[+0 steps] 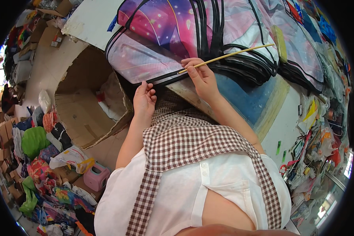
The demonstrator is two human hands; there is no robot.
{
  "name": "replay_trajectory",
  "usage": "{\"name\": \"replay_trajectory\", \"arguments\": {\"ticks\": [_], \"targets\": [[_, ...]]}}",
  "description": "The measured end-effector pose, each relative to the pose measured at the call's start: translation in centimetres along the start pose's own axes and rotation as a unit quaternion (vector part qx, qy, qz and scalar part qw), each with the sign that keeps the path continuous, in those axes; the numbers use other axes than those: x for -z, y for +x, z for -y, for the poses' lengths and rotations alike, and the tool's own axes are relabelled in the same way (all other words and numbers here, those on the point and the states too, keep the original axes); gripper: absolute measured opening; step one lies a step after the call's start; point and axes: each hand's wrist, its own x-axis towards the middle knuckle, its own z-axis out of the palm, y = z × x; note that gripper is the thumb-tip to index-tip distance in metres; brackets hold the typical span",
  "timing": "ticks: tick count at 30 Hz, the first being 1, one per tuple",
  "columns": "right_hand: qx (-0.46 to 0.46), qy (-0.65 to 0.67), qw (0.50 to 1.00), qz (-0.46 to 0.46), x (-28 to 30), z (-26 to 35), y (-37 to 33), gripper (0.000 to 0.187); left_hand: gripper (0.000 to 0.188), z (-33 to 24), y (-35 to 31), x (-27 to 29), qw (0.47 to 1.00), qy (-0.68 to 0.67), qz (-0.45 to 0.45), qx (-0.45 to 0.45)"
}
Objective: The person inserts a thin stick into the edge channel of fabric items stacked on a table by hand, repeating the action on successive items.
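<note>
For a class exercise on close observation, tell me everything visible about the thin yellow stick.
The stick is slender, nearly straight and plain pale yellow, perhaps wood or bamboo. The right hand pinches it near its left end, a short tip showing beyond. From there it slants toward the picture's upper right, crossing over black-edged fabric; whether it touches that fabric is unclear.

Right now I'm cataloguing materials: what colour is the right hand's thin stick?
The stick is pale yellow, clearest in the head view.

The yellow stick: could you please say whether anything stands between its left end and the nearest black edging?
Nothing visible: the right hand holds the yellow stick near the black edging, the left hand farther left.
</note>
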Motion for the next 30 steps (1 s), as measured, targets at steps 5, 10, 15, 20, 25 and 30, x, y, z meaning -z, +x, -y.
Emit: {"name": "replay_trajectory", "arguments": {"ticks": [5, 10, 15, 20, 25, 30], "targets": [[-0.009, 0.004, 1.0, 0.0, 0.2, -0.2, -0.2, 0.013, 0.017, -1.4, -0.7, -0.1, 0.995, 0.095, -0.016, -0.023], [-0.034, 0.028, 0.999, 0.004, -0.3, 0.1, -0.5, 0.014, 0.014, -3.1, -1.1, -0.7, 0.998, -0.025, 0.009, 0.063], [-0.07, 0.069, 0.995, 0.007, -1.5, -0.8, -1.2, 0.015, 0.014, -3.8, -2.2, -2.0, 0.995, -0.071, 0.003, 0.075], [-0.091, 0.076, 0.993, 0.002, -2.3, -0.9, -0.7, 0.015, 0.013, -3.3, -2.7, -2.5, 0.996, -0.069, -0.002, 0.053], [-0.057, 0.091, 0.994, 0.01, -2.6, -0.5, -0.1, 0.014, 0.029, -1.9, -4.2, -2.9, 0.991, 0.026, 0.118, 0.064], [-0.076, 0.126, 0.989, -0.003, -2.7, 0.0, 0.4, 0.016, 0.035, 0.0, -3.4, -5.7, 0.974, 0.032, 0.203, 0.096]]}}
